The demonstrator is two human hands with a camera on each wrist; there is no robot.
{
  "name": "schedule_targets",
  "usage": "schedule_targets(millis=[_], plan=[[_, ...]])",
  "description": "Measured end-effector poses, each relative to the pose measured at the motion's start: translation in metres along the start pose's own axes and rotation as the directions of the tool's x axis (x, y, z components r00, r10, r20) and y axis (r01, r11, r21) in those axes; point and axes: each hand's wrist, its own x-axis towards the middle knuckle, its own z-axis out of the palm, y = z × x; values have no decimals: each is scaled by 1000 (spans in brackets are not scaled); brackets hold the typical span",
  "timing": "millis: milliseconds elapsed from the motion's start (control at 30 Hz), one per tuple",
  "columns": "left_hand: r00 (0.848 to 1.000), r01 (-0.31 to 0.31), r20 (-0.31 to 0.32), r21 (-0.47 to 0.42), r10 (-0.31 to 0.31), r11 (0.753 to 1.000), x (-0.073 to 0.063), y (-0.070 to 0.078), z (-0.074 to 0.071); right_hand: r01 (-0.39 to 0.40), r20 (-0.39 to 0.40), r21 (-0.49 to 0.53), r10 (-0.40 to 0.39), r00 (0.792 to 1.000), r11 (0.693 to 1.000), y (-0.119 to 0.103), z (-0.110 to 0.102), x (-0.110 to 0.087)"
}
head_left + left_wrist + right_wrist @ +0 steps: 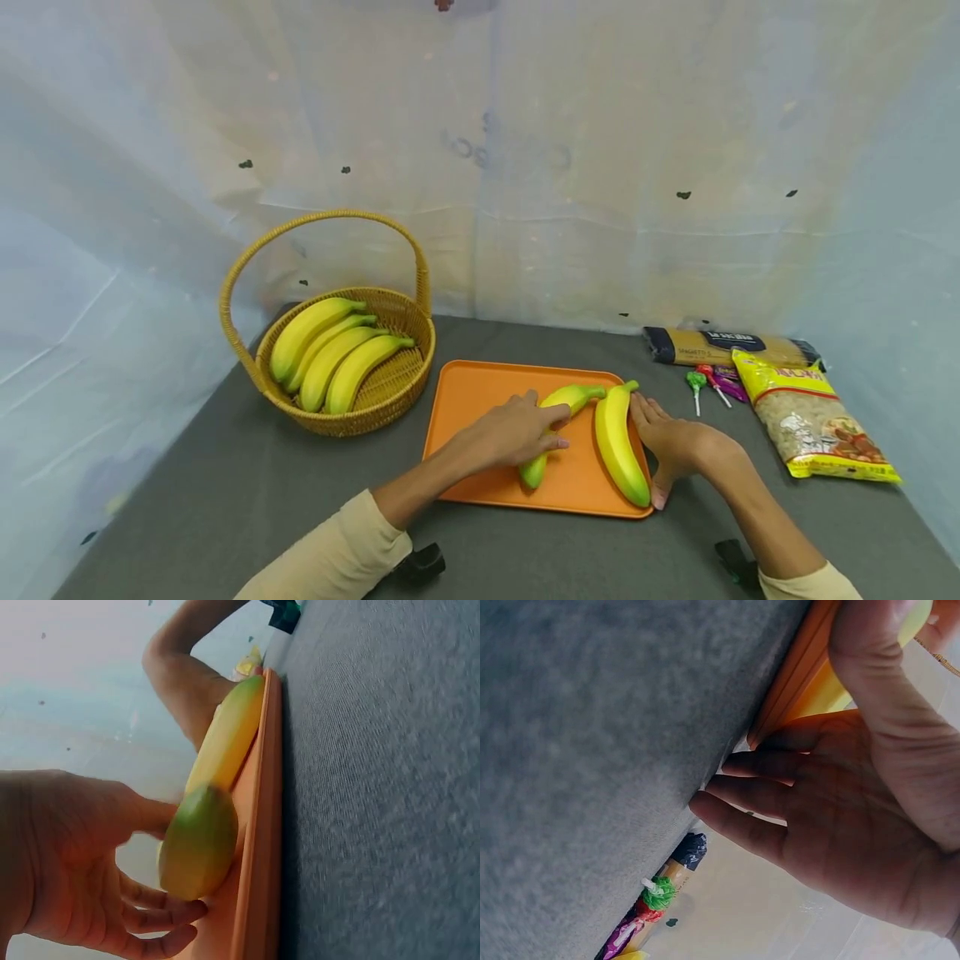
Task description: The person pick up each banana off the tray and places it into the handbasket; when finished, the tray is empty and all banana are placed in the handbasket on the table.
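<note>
On an orange tray [472, 392] lie two yellow bananas with green ends. My left hand [517, 432] grips the left banana [573, 397] from above, thumb and fingers on either side of it; its green tip [199, 844] faces the left wrist camera. The other banana [619, 442] lies along the tray's right edge. My right hand [678, 446] rests against that edge beside this banana, and the right wrist view shows its fingers [742, 825] straight with nothing held between them.
A wicker basket [341, 425] with a tall handle stands at the back left, with several bananas [360, 372] inside. At the right lie a spaghetti pack [686, 346], lollipops [697, 381], a purple-wrapped item [731, 385] and a yellow-and-clear food bag [810, 421].
</note>
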Motion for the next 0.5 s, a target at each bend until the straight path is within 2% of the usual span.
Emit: schedule_targets(millis=[133, 267, 367, 500], plan=[[997, 76, -13, 46, -75, 996, 1, -3, -3, -1, 2, 6, 1, 1000, 1000, 1, 0, -1], [993, 118, -33, 28, -118, 993, -2, -10, -14, 6, 9, 6, -6, 1000, 1000, 2, 0, 1], [991, 116, -64, -7, -116, 993, -8, -16, -30, -2, 18, 2, 2, 1000, 1000, 2, 0, 2], [986, 114, -117, -24, -116, 993, -19, -28, -58, -5, 18, -2, 5, 1000, 1000, 2, 0, 3]])
